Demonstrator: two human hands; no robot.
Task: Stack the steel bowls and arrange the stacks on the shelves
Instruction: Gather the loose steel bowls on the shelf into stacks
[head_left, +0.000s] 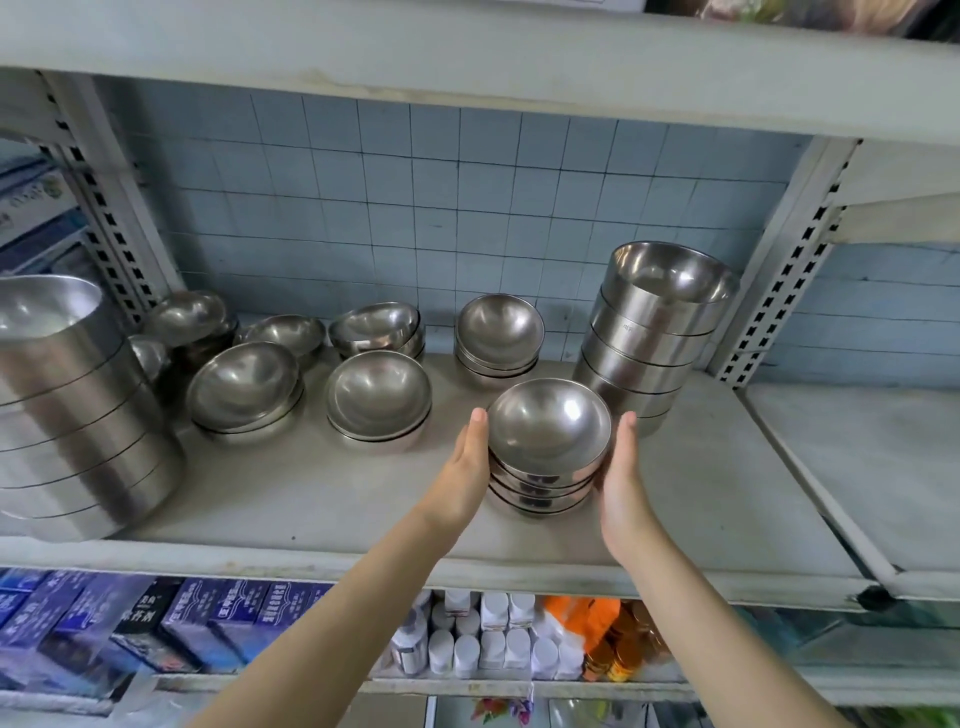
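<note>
Together, left hand (464, 467) and right hand (622, 483) reach forward, flat palms clamped on the small bowl stack (545, 447) on the shelf (311, 499).

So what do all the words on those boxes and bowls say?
None can be read for sure.
Blue boxes below the bowl shelf: white Chinese characters, too blurred to read.
Blue and white boxes at far left: print too blurred to read.
White bottles: labels too small to read.
Tall bowl stack on the right: a tiny mark on its side, too small to read.
Small bowl stack between the left hand and right hand: no writing visible.
</note>
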